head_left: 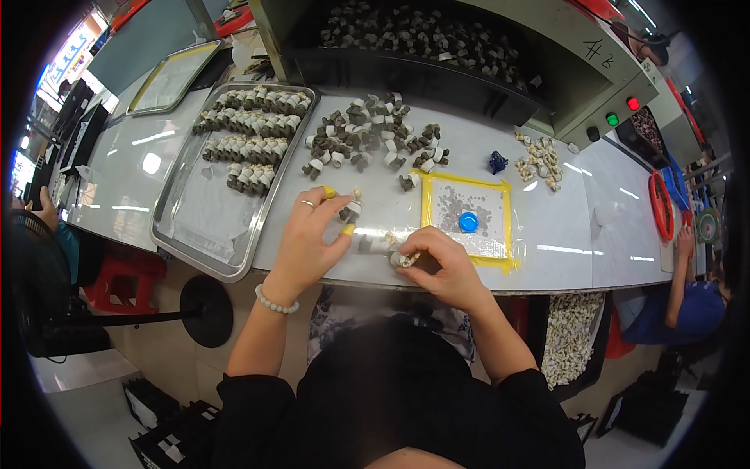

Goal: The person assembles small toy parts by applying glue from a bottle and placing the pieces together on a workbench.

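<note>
Seated at a white tabletop (547, 234), a person's left hand (308, 238) pinches one small taped component (351, 209), while the right hand (437, 262) grips another (404, 259); sorted rows fill a metal tray (195, 234) beside a loose pile (367, 137).

Glossy white tabletop (578, 227), shiny metal tray (205, 234) (1 blue plastic cap (468, 222))

Tray (181, 234) left of the loose parts pile (367, 141) (taped square (505, 227) to their right).
</note>
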Demonstrator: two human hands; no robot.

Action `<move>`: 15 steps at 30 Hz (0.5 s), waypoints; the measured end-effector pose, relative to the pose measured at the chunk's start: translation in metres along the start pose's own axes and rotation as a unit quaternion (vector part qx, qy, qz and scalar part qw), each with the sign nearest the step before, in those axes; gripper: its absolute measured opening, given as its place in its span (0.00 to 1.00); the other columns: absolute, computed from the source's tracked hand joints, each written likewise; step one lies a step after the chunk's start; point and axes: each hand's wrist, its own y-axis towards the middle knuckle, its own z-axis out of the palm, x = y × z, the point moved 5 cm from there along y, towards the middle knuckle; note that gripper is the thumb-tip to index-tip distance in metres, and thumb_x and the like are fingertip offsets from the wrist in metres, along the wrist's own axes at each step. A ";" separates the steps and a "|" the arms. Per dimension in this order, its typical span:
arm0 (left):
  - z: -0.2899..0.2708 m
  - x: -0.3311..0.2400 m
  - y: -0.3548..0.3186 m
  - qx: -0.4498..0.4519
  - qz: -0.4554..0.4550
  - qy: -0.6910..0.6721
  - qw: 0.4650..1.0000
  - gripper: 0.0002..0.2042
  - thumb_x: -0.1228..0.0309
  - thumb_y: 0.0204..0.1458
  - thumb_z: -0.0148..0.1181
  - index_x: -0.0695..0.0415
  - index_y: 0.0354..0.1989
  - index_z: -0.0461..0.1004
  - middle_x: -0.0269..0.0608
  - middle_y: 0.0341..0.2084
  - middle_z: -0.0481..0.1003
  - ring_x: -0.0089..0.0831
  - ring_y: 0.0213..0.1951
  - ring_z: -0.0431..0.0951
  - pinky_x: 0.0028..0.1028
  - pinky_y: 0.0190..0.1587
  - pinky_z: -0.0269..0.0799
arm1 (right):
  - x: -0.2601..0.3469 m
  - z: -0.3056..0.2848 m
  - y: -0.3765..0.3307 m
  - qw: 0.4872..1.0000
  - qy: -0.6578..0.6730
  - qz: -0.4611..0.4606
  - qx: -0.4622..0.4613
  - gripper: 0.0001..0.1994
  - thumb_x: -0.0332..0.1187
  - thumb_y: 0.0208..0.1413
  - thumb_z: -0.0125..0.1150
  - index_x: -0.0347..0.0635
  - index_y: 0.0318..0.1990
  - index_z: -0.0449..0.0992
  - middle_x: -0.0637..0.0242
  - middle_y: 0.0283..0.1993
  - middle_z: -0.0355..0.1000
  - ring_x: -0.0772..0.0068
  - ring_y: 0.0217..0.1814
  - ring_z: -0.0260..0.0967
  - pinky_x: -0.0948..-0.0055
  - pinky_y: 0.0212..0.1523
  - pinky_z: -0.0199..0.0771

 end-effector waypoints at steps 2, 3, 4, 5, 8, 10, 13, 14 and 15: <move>0.006 -0.002 -0.001 0.013 0.046 0.014 0.999 0.18 0.80 0.39 0.59 0.61 0.43 0.74 0.43 0.36 0.71 0.40 0.41 0.71 0.32 0.42 0.69 | 0.001 -0.003 -0.002 1.000 -0.021 -0.008 -0.015 0.13 0.22 0.41 0.68 0.39 0.36 0.73 0.65 0.36 0.70 0.68 0.39 0.68 0.74 0.39 0.68; 0.011 0.002 -0.001 0.025 0.053 0.041 0.997 0.18 0.80 0.37 0.60 0.61 0.42 0.74 0.44 0.36 0.71 0.41 0.41 0.71 0.33 0.43 0.69 | 0.003 -0.005 -0.004 0.999 -0.041 -0.017 -0.031 0.13 0.22 0.40 0.68 0.39 0.35 0.72 0.65 0.36 0.70 0.67 0.38 0.68 0.73 0.39 0.68; 0.015 0.005 0.001 0.038 0.059 0.068 0.995 0.18 0.79 0.36 0.61 0.62 0.40 0.74 0.45 0.36 0.71 0.42 0.41 0.70 0.34 0.43 0.69 | 0.005 -0.006 -0.004 0.999 -0.041 -0.015 -0.031 0.13 0.22 0.40 0.68 0.39 0.35 0.72 0.65 0.36 0.70 0.67 0.38 0.68 0.73 0.39 0.68; 0.014 0.005 0.002 0.039 0.060 0.067 0.995 0.18 0.79 0.36 0.61 0.62 0.40 0.74 0.45 0.36 0.71 0.42 0.41 0.70 0.34 0.43 0.69 | 0.010 -0.008 -0.003 0.996 -0.085 -0.027 -0.030 0.13 0.22 0.39 0.68 0.40 0.34 0.72 0.65 0.35 0.71 0.66 0.38 0.68 0.72 0.39 0.68; 0.011 0.006 0.006 0.038 0.038 0.056 0.997 0.15 0.78 0.36 0.60 0.64 0.37 0.73 0.45 0.35 0.70 0.42 0.40 0.69 0.34 0.44 0.67 | 0.012 -0.007 -0.005 0.989 -0.140 -0.043 -0.037 0.12 0.22 0.39 0.67 0.40 0.32 0.71 0.66 0.34 0.71 0.64 0.37 0.67 0.69 0.39 0.68; 0.010 0.004 0.005 0.035 0.046 0.080 0.995 0.13 0.79 0.36 0.59 0.64 0.35 0.73 0.45 0.34 0.70 0.42 0.39 0.68 0.34 0.44 0.68 | 0.012 -0.007 -0.007 0.987 -0.150 -0.048 -0.043 0.12 0.23 0.38 0.67 0.41 0.32 0.71 0.66 0.33 0.71 0.63 0.37 0.67 0.68 0.39 0.67; 0.010 0.010 0.006 0.047 0.007 0.065 0.997 0.13 0.78 0.36 0.60 0.64 0.34 0.73 0.47 0.33 0.70 0.43 0.39 0.69 0.35 0.42 0.68 | 0.015 -0.007 -0.009 0.984 -0.158 -0.060 -0.059 0.12 0.23 0.39 0.67 0.40 0.33 0.72 0.65 0.33 0.71 0.63 0.37 0.67 0.68 0.39 0.67; 0.009 0.008 0.005 0.047 0.007 0.064 0.997 0.13 0.78 0.36 0.60 0.64 0.34 0.73 0.47 0.33 0.70 0.43 0.39 0.69 0.35 0.42 0.68 | 0.015 -0.007 -0.009 0.983 -0.162 -0.049 -0.066 0.12 0.23 0.40 0.66 0.40 0.34 0.72 0.65 0.33 0.71 0.63 0.36 0.67 0.68 0.38 0.67; 0.003 0.003 0.004 0.016 0.020 0.054 0.998 0.13 0.78 0.36 0.60 0.64 0.34 0.73 0.47 0.33 0.70 0.43 0.38 0.69 0.35 0.41 0.68 | 0.014 -0.007 -0.009 0.983 -0.167 -0.038 -0.072 0.13 0.24 0.40 0.66 0.40 0.35 0.73 0.65 0.32 0.71 0.63 0.36 0.67 0.68 0.38 0.67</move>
